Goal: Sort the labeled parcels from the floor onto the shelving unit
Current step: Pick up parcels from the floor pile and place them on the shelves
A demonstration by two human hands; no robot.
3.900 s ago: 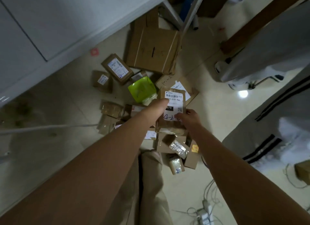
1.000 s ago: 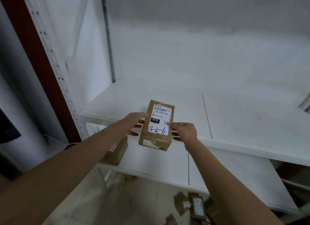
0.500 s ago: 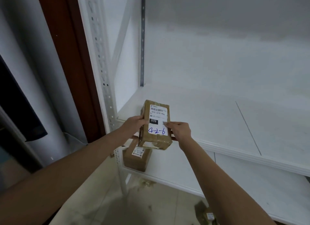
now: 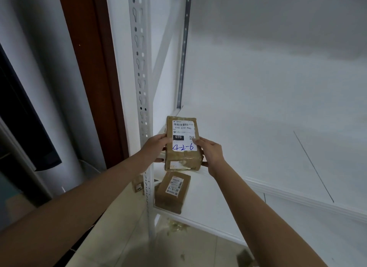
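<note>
Both of the person's hands hold a small brown cardboard parcel wrapped in clear tape at the front left corner of the white metal shelving unit's upper board. The left hand grips the parcel's left side, thumb on the top face and fingers curled beneath. The right hand grips the right side in the same way, its thumb tip touching the edge of the white shipping label. The label faces up and bears a barcode, a black "070" block and "4-2-6" handwritten in blue. The parcel's far end lies over the board and its near end overhangs the front lip; whether its underside touches the board cannot be told. Just left of the left hand stands the white perforated upright post, and a grey slotted rear upright runs up the back corner against the white wall. Directly below the held parcel, a second brown taped parcel with a white label lies on the lower white shelf board, one corner jutting past the front edge. A smaller brown carton sits low beside the post, partly hidden by it. Left of the unit stands a dark brown wooden door frame. On the pale tiled floor, crumpled scraps lie under the lower board.
</note>
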